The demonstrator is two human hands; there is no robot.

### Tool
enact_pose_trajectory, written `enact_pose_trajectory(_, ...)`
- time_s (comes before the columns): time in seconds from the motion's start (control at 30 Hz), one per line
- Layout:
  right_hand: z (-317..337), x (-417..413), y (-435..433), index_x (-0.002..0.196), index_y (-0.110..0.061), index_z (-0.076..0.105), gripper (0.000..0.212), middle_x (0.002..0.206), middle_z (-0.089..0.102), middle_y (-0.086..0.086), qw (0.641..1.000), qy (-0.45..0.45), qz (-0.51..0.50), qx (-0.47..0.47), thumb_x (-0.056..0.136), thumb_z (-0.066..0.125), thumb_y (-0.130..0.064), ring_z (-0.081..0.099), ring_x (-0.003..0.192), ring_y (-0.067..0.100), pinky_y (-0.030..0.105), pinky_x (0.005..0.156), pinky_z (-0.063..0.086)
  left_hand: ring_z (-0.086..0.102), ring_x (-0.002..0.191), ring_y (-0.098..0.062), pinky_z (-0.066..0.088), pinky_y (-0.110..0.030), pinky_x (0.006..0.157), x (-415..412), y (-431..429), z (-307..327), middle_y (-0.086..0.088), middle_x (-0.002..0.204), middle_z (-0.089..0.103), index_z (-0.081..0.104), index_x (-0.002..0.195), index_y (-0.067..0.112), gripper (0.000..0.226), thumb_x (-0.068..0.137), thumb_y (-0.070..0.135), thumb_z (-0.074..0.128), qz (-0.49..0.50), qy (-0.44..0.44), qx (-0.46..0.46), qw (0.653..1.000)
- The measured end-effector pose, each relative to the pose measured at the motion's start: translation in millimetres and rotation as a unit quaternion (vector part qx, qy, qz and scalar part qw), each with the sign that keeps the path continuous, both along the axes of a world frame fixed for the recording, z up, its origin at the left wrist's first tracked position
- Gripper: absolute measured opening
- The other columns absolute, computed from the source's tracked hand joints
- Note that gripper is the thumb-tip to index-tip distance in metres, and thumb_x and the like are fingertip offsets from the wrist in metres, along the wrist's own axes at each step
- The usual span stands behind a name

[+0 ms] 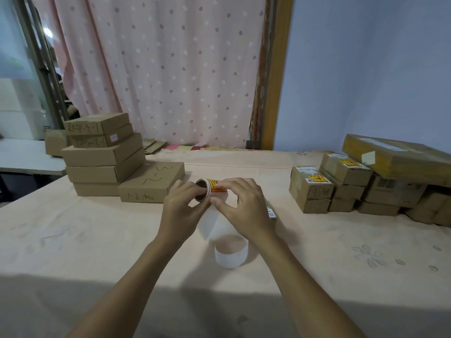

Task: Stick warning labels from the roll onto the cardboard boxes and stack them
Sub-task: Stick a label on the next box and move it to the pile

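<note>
Both hands are raised close together over the middle of the desk. Left hand (pixel 181 208) grips the label roll (pixel 203 190), fingers curled round it, brown core facing the camera. Right hand (pixel 246 206) pinches the yellow warning label (pixel 218 186) on the roll's outer turn, thumb below, fingertips on top. White backing strip (pixel 210 225) hangs from the roll between the wrists and ends in a loose curl on the desk (pixel 73 228), which wears a peach cloth. Plain boxes (pixel 105 157) stacked far left, hand-lettered; one flat box (pixel 152 181) sits just beside the stack. Labelled boxes (pixel 312 186) piled far right, yellow stickers on their top faces. Dotted pink curtain (pixel 158 69) behind.
</note>
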State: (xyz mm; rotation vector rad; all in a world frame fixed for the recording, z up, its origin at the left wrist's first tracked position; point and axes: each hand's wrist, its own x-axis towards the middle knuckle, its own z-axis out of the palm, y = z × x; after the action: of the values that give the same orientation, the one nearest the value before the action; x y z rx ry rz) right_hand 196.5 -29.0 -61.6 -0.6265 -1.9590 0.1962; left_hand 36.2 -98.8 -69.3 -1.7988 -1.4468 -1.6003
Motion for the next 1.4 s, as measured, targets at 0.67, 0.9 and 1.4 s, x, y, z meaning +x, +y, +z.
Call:
enact_pose_trajectory(0.67,-8,-6,1,0.100,-0.019,0.077,0.031,0.094,0.073,-0.006,0.995,-0.016,-0.014,0.099,0.089,0.069,-0.047,0.057,0.092,0.019,0.034,0.079,0.045,0.049,0.066,-0.028,0.039,-0.030,0.066,-21,-2,-17,-0.005,0.081,0.070,0.075,0.085,0.003,0.021,0.092,0.022,0.072,0.064,0.160,0.063,0.983)
enact_pose_trajectory(0.9,-12,-7,0,0.095,-0.017,0.079,0.019,0.090,0.074,-0.007,0.993,0.007,-0.012,0.114,0.091,0.071,-0.034,0.058,0.089,0.019,0.040,0.077,0.050,0.048,0.065,-0.028,0.041,-0.030,0.064,-18,-2,-18,-0.004,0.079,0.068,0.075,0.083,0.003,0.020,0.092,0.021,0.074,0.049,0.150,0.074,0.985)
enact_pose_trajectory(1.4,-17,-9,5,0.095,-0.015,0.079,0.015,0.085,0.074,-0.005,0.989,0.002,-0.004,0.145,0.090,0.077,-0.029,0.059,0.082,0.022,0.038,0.075,0.050,0.051,0.065,-0.029,0.045,-0.036,0.062,-22,-2,-20,-0.006,0.079,0.069,0.075,0.082,0.002,0.021,0.093,0.020,0.074,0.063,0.182,0.083,0.978)
